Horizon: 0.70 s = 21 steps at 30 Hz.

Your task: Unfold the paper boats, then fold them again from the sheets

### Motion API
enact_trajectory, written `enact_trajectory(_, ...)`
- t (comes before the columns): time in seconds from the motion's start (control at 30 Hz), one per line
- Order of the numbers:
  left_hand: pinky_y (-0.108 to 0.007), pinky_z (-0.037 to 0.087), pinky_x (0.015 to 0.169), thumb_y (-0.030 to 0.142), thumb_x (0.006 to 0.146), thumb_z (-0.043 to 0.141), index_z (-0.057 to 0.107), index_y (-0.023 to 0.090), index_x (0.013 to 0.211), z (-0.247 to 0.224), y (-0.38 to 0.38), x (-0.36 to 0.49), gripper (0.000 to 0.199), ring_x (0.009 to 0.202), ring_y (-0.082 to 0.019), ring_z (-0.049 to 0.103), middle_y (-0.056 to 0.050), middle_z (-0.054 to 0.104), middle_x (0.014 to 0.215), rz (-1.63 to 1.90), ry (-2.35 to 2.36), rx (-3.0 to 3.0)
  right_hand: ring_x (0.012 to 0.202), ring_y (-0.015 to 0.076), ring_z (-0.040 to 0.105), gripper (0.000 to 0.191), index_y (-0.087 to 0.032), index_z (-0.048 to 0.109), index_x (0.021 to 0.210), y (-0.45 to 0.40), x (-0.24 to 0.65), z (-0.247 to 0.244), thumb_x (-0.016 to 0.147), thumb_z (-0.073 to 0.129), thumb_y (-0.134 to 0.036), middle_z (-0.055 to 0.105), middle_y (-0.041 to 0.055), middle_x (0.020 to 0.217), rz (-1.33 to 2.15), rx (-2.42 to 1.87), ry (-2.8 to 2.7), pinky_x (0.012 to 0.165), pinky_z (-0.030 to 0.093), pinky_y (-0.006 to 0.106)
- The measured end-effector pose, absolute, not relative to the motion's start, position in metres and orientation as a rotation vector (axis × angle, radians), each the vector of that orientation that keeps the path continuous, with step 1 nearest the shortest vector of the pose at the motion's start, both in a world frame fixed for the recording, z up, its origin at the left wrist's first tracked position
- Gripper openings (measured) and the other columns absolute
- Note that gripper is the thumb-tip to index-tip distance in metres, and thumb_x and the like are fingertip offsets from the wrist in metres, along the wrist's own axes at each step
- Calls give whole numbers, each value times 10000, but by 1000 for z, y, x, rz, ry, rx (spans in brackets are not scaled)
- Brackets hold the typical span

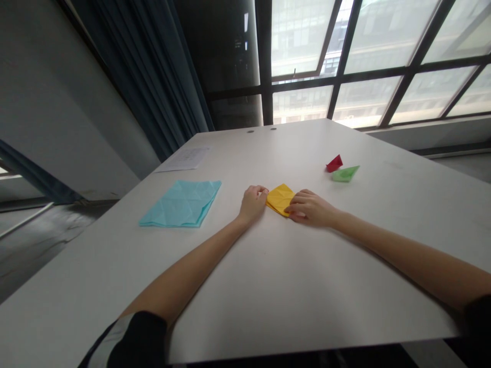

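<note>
A folded yellow sheet of paper lies on the white table, creased into a small many-sided shape. My left hand pinches its left corner between thumb and fingers. On the other side, my right hand grips the right edge, with its fingers curled over the paper and covering that part. To the left rests a stack of light blue folded paper with crease lines across it. Beyond my right hand sit a red folded paper piece and a green one, close beside each other.
The white table reaches toward the windows. A printed sheet lies near its left edge. Two round dark grommets are set at the far edge. A blue curtain hangs behind the left side.
</note>
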<state>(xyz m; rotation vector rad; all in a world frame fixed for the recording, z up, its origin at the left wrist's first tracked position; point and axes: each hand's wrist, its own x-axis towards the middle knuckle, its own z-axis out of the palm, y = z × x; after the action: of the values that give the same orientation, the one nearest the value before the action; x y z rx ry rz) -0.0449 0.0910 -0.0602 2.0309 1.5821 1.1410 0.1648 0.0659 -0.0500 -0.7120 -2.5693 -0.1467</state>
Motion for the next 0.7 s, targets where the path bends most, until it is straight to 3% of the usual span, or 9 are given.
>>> enact_trajectory(0.1, -331, 413, 809, 358, 742, 532, 644, 194, 764, -58, 88, -47, 199, 860, -198, 532, -53, 609, 859, 964, 1677, 2211, 810, 187, 572, 236, -204, 669, 879, 63, 164, -46, 801, 539, -385, 657, 61, 826, 31, -760, -2612, 793, 377, 338)
enact_trajectory(0.2, -330, 405, 815, 357, 708, 572, 646, 208, 770, -58, 86, -49, 178, 872, -203, 525, -43, 615, 855, 803, 1713, 2320, 799, 180, 579, 241, -207, 673, 847, 66, 164, -46, 841, 482, -354, 663, 57, 814, 140, -848, -2578, 766, 383, 322)
enact_trajectory(0.4, -350, 400, 791, 376, 704, 585, 643, 223, 910, -61, 87, -51, 263, 924, -247, 488, -62, 620, 910, 753, 1747, 2386, 768, 188, 577, 189, -200, 659, 876, 86, 178, -60, 806, 507, -287, 668, 48, 795, 76, -1199, -2360, 736, 410, 322)
enact_trajectory(0.53, -390, 395, 789, 430, 698, 585, 640, 222, 1008, -64, 88, -52, 377, 964, -289, 451, -95, 597, 980, 729, 1789, 2382, 841, 224, 562, 324, -202, 627, 1031, 96, 187, -70, 766, 555, -373, 664, 65, 888, 39, -1350, -2273, 756, 420, 359)
enact_trajectory(0.7, -390, 383, 808, 432, 702, 587, 651, 234, 987, -64, 89, -53, 353, 968, -282, 442, -89, 587, 963, 737, 1770, 2358, 923, 266, 533, 381, -212, 637, 1048, 99, 189, -76, 776, 524, -453, 635, 97, 992, 14, -1476, -2264, 773, 410, 401)
